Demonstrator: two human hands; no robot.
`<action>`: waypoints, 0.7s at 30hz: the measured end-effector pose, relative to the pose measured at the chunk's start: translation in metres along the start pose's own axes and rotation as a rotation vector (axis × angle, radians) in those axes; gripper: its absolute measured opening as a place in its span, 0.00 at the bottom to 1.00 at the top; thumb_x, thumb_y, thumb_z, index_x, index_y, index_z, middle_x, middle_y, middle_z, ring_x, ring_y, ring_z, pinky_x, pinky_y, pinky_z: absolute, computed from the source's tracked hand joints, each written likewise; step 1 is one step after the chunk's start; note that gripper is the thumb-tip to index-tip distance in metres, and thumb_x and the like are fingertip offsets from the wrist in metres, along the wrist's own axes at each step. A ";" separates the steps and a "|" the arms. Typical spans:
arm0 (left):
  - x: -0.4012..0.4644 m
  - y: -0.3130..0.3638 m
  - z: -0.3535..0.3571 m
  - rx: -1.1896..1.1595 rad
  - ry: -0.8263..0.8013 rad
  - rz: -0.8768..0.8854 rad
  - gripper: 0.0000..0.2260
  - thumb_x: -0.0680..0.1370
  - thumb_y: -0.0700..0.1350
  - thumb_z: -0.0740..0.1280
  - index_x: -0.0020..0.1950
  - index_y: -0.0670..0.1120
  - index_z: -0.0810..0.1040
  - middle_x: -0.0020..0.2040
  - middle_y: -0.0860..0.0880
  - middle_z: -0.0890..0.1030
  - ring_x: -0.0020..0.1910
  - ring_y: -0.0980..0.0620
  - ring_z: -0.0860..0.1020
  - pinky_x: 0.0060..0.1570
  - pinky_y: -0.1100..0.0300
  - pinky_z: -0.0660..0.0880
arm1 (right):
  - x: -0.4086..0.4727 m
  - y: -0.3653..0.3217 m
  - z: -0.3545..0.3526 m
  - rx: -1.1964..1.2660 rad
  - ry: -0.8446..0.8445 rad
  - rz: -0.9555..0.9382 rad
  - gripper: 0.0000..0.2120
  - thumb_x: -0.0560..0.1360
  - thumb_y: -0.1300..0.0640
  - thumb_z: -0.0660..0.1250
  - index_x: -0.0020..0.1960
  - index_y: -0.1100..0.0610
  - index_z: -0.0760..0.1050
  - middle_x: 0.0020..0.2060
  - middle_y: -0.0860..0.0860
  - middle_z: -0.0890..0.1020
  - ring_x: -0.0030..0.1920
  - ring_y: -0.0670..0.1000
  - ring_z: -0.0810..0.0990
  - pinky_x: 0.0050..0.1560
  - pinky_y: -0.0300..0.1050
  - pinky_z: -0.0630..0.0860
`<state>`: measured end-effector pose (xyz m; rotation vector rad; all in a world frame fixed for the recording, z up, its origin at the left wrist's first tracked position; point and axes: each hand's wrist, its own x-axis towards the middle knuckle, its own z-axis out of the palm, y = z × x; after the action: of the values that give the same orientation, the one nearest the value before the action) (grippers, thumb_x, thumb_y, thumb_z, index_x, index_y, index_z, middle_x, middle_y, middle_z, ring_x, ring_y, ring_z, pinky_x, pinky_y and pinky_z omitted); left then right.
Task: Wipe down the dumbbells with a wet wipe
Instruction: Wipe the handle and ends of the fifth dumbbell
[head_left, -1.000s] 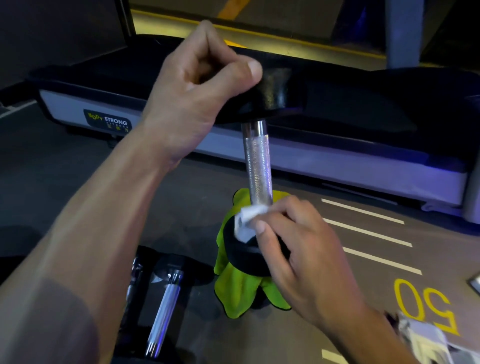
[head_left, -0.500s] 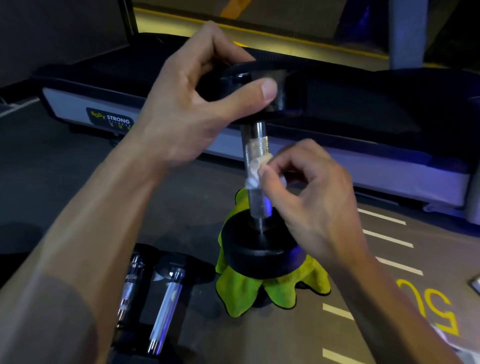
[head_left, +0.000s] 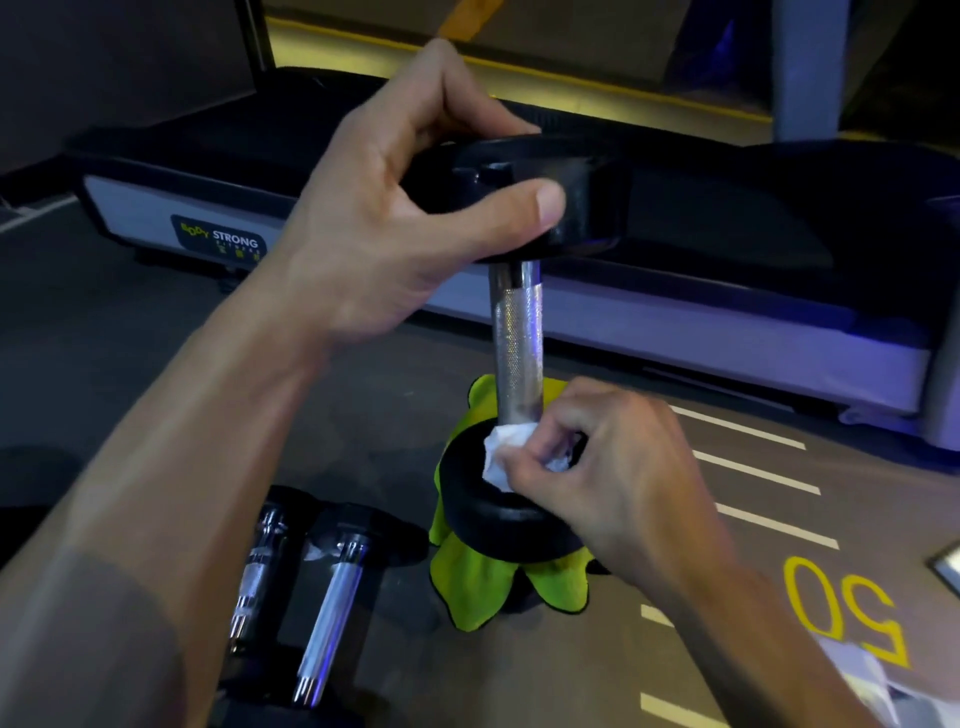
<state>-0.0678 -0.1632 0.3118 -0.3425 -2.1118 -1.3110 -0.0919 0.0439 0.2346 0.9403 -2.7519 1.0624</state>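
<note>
Yellow-green microfibre cloth (head_left: 483, 587) lies bunched on the grey gym floor (head_left: 130, 364) under an upright dumbbell (head_left: 517, 338), two more dumbbells (head_left: 291, 597) flat just to its left and a treadmill base (head_left: 675, 322) (labelled "STRONG") behind. Left hand (head_left: 384, 239) grips the black top head; right hand (head_left: 613, 478) pinches a crumpled white wet wipe (head_left: 506, 454) against the knurled chrome handle's foot, atop the round lower head.

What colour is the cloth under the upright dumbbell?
Bright yellow-green cloth, clearest in the head view.
</note>
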 end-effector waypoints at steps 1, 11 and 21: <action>0.000 0.001 -0.001 -0.001 -0.012 -0.001 0.13 0.77 0.50 0.76 0.54 0.51 0.73 0.63 0.39 0.83 0.62 0.41 0.82 0.64 0.39 0.79 | 0.003 0.000 -0.005 0.006 -0.035 0.007 0.14 0.67 0.50 0.80 0.30 0.52 0.77 0.33 0.45 0.78 0.37 0.46 0.77 0.35 0.35 0.68; -0.003 0.001 -0.002 -0.039 0.014 -0.008 0.13 0.77 0.48 0.76 0.53 0.50 0.73 0.63 0.38 0.83 0.62 0.40 0.82 0.62 0.39 0.80 | 0.006 -0.008 -0.013 -0.047 -0.107 0.108 0.15 0.64 0.42 0.78 0.31 0.51 0.78 0.35 0.45 0.81 0.39 0.44 0.78 0.39 0.43 0.72; -0.005 0.013 0.005 -0.064 -0.042 -0.004 0.14 0.76 0.48 0.77 0.54 0.51 0.73 0.64 0.41 0.83 0.63 0.41 0.82 0.63 0.40 0.80 | 0.008 0.020 -0.013 0.214 -0.220 0.004 0.16 0.68 0.53 0.80 0.34 0.56 0.73 0.29 0.53 0.77 0.32 0.55 0.74 0.35 0.48 0.70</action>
<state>-0.0594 -0.1521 0.3163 -0.3962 -2.1094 -1.3865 -0.1122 0.0591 0.2341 1.1434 -2.8532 1.3523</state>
